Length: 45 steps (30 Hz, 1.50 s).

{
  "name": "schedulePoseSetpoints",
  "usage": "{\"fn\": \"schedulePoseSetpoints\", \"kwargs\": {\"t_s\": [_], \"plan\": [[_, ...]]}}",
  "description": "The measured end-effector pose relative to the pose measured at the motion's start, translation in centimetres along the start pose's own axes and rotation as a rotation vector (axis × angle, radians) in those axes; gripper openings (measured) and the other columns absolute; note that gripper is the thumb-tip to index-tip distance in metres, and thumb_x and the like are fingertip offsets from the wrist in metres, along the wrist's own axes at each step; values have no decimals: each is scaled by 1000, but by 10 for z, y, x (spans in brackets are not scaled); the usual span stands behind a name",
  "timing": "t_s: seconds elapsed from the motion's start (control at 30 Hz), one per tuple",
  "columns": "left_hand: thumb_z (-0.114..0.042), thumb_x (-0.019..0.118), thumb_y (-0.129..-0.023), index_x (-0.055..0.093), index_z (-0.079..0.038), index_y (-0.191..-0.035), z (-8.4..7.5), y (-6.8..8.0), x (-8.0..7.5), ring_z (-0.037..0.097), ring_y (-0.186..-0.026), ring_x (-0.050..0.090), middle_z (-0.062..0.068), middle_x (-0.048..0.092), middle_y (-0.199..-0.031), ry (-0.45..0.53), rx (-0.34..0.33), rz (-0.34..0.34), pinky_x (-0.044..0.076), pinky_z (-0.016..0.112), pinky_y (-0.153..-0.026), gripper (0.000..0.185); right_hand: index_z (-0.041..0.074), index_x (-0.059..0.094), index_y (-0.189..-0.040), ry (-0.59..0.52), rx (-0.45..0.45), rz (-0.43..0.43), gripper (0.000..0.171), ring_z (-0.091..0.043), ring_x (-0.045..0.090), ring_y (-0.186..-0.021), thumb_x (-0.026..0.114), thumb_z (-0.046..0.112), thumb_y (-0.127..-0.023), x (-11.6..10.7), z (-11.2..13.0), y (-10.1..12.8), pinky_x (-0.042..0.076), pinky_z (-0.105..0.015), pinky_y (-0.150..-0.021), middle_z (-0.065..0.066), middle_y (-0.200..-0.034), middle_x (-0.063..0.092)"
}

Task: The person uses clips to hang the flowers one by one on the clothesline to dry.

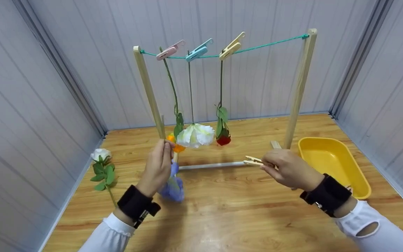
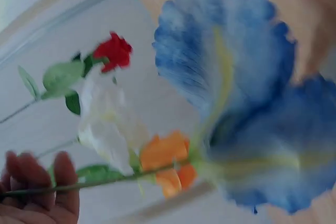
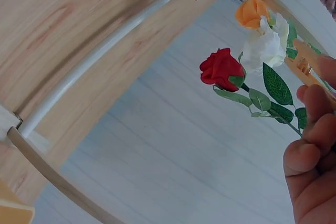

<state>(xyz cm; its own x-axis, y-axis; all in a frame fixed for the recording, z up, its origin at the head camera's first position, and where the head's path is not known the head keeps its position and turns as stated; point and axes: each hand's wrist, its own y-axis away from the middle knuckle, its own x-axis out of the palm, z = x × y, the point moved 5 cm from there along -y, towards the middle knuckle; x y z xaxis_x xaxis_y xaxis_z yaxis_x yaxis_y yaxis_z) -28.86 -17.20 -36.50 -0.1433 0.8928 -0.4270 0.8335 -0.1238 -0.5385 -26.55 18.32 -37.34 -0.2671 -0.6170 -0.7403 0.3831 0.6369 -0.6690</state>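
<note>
Overhead, ruffled blue cloth flower (image 1: 172,187) on a thin stem pinched in left hand (image 1: 157,168), pale wooden clothespin (image 1: 254,161) pinched in right hand (image 1: 289,169).

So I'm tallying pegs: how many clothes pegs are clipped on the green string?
3, side by side: pink plastic peg leftmost, blue plastic peg in the middle, yellow plastic peg rightmost.

White sleeves (image 1: 107,236); black wrist straps (image 1: 327,196).

Lab booth (grey panel walls (image 1: 65,52))
</note>
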Motion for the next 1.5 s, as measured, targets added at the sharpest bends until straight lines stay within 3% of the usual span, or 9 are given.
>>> {"fn": "schedulePoseSetpoints", "kwargs": {"t_s": [0.13,0.2,0.3,0.57,0.7,0.97,1.2,1.5], "plan": [[-4,32,-117,58,8,-108,-10,0,13,15,-86,50,8,52,-92,161,-63,-15,44,24,-82,31,10,65,-84,16,-11,-13,26,-5,45,-65,85,-6,-83,-4,-2,-2,40,-24,-58,2,-73,58],[-5,31,-118,59,8,-107,-14,-1,17,13,-79,44,4,47,-87,208,-93,-15,40,24,-77,33,9,66,-85,23,-12,-18,24,-6,47,-64,85,-7,-82,-7,-2,-3,44,-26,-58,2,-74,60],[-7,29,-118,58,7,-105,-19,-3,25,12,-69,32,1,36,-80,258,-125,-1,31,25,-69,35,9,67,-85,23,1,-17,24,-6,47,-65,85,-7,-84,-11,-4,-6,46,-26,-58,1,-75,60],[-8,29,-117,53,-5,-95,-34,-9,52,12,-65,32,-2,34,-74,340,-147,18,29,23,-65,33,8,67,-89,50,42,-10,23,-6,44,-68,84,-6,-86,-23,-8,-9,40,-26,-60,2,-75,58],[-11,28,-118,51,-7,-97,-45,-17,66,13,-67,31,-1,33,-76,419,-142,28,28,24,-66,31,6,69,-91,56,42,-39,21,-11,49,-69,83,-8,-85,-29,-11,-12,42,-29,-61,0,-78,61],[-14,27,-118,49,-7,-99,-70,-36,100,12,-65,27,-3,32,-75,643,-80,81,25,23,-64,30,4,69,-89,33,56,-88,19,-10,49,-69,81,-10,-86,-47,-22,-21,39,-23,-62,-1,-77,59],[-13,26,-117,48,-8,-99,-83,-53,127,12,-66,25,-2,32,-78,717,-53,123,24,24,-64,29,1,71,-91,75,82,-99,14,-13,53,-71,80,-9,-88,-65,-32,-26,41,-23,-64,-5,-79,63],[-15,25,-118,50,-7,-100,-98,-86,151,11,-67,27,-2,37,-82,736,-11,180,25,24,-64,32,0,70,-89,175,138,-89,9,-12,48,-69,78,-5,-92,-98,-46,-35,38,-23,-63,-6,-76,59]]}}
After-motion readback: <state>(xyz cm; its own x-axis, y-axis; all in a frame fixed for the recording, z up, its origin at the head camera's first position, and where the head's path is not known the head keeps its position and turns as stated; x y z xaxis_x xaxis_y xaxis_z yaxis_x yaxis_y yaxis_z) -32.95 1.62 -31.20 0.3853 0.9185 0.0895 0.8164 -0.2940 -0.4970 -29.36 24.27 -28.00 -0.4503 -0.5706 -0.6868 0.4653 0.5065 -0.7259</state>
